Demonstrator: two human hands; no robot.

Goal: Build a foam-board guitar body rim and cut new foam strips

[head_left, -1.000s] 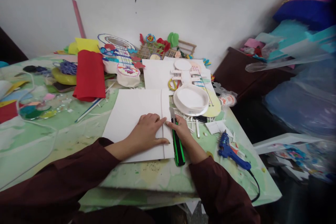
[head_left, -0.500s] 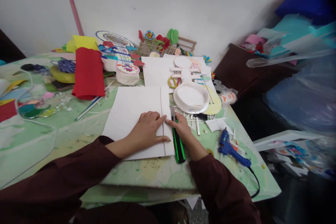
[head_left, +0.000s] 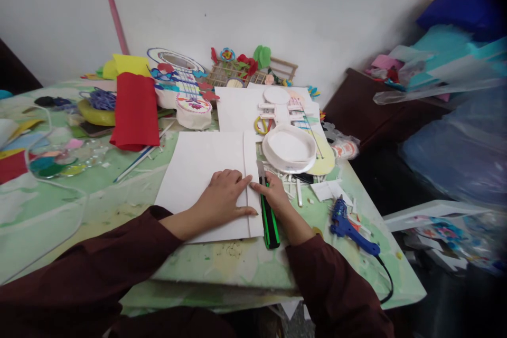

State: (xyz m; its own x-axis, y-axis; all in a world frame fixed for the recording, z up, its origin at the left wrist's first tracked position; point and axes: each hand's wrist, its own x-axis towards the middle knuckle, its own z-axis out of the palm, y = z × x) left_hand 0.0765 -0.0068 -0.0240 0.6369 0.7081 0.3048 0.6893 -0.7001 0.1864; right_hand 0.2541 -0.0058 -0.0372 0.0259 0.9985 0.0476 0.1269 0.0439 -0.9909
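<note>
A white board [head_left: 206, 163], stiff-looking, lies on the table in front of me, with a narrow strip [head_left: 250, 156] marked off by a lengthwise line along its right side. My left hand [head_left: 225, 195] presses flat on it, fingers partly spread, thumb and index finger reaching over that line. My right hand [head_left: 275, 194] is at the board's right edge, its thumb tip touching the strip and its other fingers curled and partly hidden. Beneath that thumb passes a green and black utility knife [head_left: 271, 224], lying along the edge with its blade pointing away.
Beyond the right hand are a round white paper form [head_left: 289, 147] and yellow-handled scissors [head_left: 261, 125]. A blue glue gun [head_left: 350, 229] with a cord lies at right among scraps. Red material [head_left: 135, 111], a paper guitar [head_left: 192, 108] and a white cable [head_left: 81, 206] are to the left.
The view has shifted very slightly. Both hands, the board and the knife keep the same places relative to one another.
</note>
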